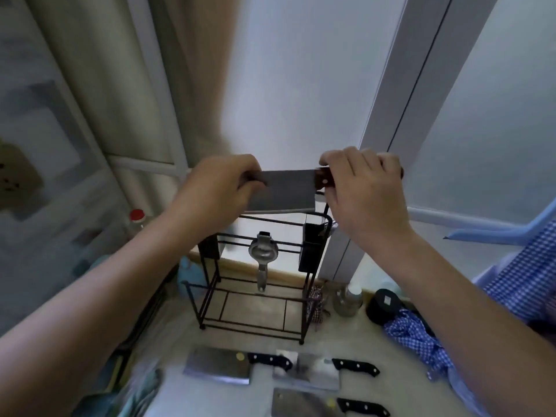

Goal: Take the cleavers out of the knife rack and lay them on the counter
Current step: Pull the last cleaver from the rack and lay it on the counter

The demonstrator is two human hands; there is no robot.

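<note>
A cleaver (285,191) with a grey blade and a brown riveted handle hangs in the air just above the black wire knife rack (255,284). My right hand (364,188) grips its handle. My left hand (222,185) pinches the far end of the blade. Three more cleavers with black handles lie flat on the beige counter (180,329) in front of the rack: one on the left (219,365), one to its right (307,371), one nearest me (304,404).
A metal squeezer (262,260) hangs on the rack's front. A red-capped bottle (137,221) stands left of the rack. A small jar (349,299), a black round container (383,305) and blue checked cloth (421,341) sit to the right. A window frame rises behind.
</note>
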